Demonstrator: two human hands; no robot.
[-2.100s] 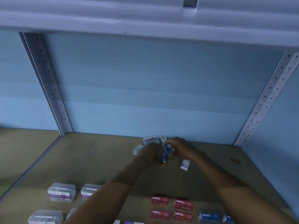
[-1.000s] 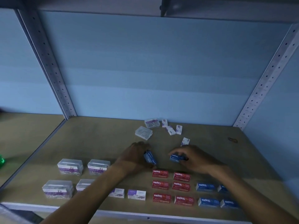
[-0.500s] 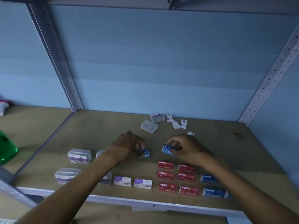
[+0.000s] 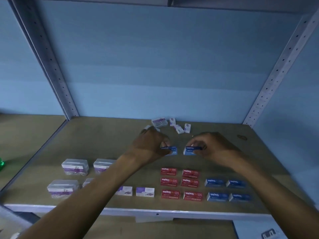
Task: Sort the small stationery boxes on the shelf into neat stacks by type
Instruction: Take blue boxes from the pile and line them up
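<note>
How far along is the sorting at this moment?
Done: red staple boxes sit in a tidy grid near the front, with blue staple boxes grouped beside them and clear boxes on the left. In hand: the left hand and right hand each hold a blue box. Left: loose small boxes at the back of the shelf.

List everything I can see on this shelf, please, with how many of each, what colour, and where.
Red staples boxes: six, red, two columns at front centre.
Blue staples boxes: four on the shelf at front right; two more, one in each hand.
Clear boxes with purple labels: four, front left, two partly hidden by the arm.
White-purple boxes: two, front centre-left.
Loose small boxes: several, white and clear, at the back.
Shelf: one, tan board.
Left hand: holds a blue box.
Right hand: holds a blue box.
</note>
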